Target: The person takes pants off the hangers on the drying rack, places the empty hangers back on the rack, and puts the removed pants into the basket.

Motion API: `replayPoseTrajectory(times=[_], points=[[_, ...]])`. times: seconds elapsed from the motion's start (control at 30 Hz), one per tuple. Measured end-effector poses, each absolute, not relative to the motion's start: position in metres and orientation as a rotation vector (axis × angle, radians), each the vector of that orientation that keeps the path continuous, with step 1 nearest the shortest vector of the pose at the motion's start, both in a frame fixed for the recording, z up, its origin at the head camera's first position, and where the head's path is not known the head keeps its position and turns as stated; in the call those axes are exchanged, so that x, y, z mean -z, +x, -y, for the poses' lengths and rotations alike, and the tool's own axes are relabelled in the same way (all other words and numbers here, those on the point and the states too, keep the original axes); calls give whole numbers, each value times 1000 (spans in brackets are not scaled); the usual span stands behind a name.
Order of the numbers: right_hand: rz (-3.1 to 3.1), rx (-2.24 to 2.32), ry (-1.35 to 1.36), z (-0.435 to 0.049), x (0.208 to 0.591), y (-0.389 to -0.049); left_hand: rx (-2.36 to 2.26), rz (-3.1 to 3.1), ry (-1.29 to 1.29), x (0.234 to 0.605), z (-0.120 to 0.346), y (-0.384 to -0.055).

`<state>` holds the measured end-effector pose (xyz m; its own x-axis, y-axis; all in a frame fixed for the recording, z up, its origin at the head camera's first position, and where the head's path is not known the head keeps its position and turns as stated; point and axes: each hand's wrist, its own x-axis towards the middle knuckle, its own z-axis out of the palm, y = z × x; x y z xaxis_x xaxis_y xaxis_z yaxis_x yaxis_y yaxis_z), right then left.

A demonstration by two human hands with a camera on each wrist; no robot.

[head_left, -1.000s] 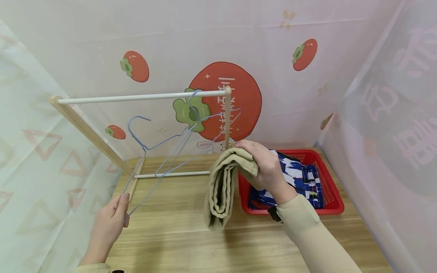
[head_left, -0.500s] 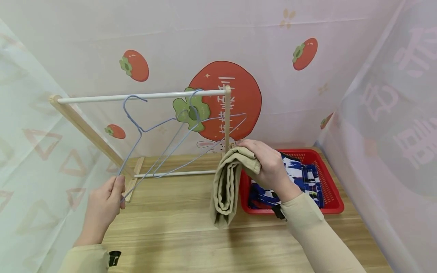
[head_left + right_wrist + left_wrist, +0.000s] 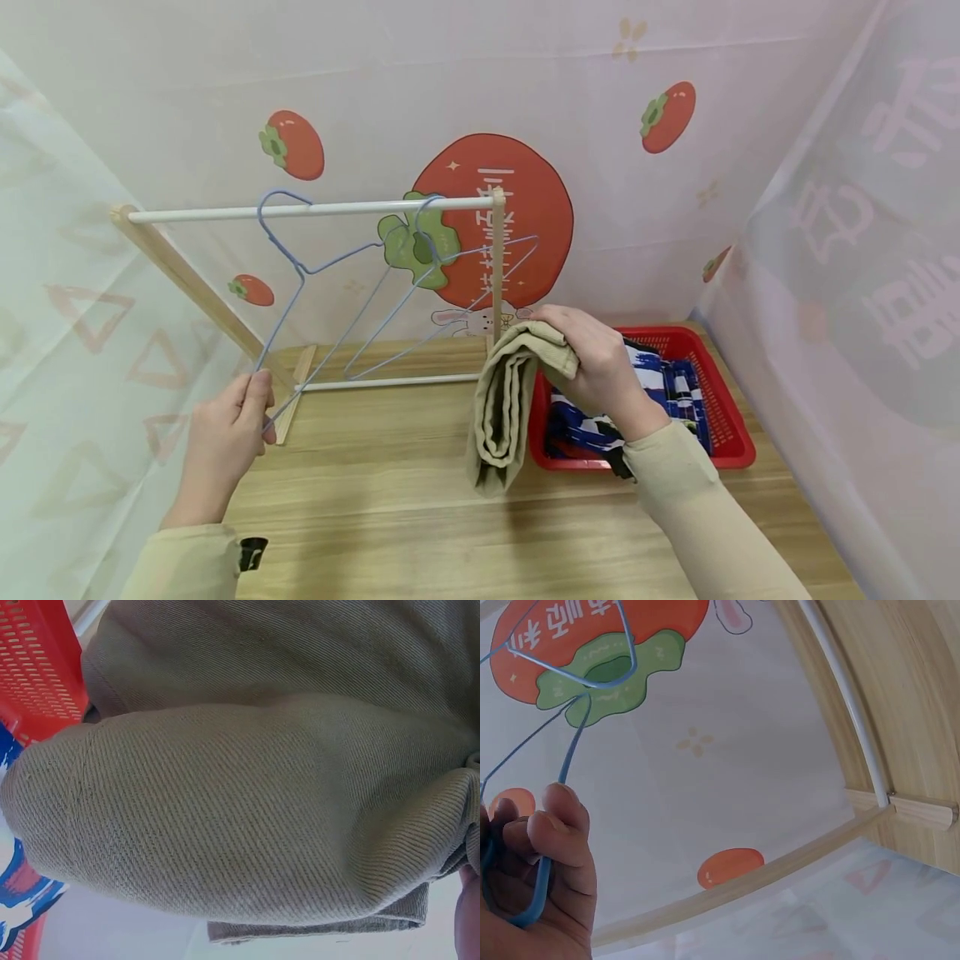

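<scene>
My left hand (image 3: pixel 228 437) grips one end of a blue wire hanger (image 3: pixel 281 321) at the left. The hanger's hook overlaps the rack's white top rod (image 3: pixel 360 207) in the head view. In the left wrist view the fingers (image 3: pixel 559 832) curl round the blue wire. My right hand (image 3: pixel 592 358) holds a folded khaki garment (image 3: pixel 501 408) by its top edge, and the folded layers hang above the table. That garment (image 3: pixel 195 817) fills most of the right wrist view. A second blue hanger (image 3: pixel 405 300) hangs from the rod near the rack's right post.
Behind my right hand stands a red plastic basket (image 3: pixel 723 417) holding blue-and-white patterned clothing (image 3: pixel 648 379). The rack's wooden left post (image 3: pixel 187 283) rises from the wood-grain table (image 3: pixel 375 517). Printed cloth walls enclose the back and both sides.
My left hand has raised the hanger, shifting it slightly left, so its hook went from below the rod up to rod height. The garment in my right hand has moved slightly right.
</scene>
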<state>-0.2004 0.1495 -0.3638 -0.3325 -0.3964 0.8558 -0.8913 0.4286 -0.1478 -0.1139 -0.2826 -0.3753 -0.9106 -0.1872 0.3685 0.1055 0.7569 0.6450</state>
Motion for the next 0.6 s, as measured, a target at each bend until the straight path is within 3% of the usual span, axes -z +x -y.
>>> replayPoseTrajectory(times=[0.6], points=[[2030, -702, 1247, -178, 360, -224, 1003, 2611, 147, 386, 287, -120]])
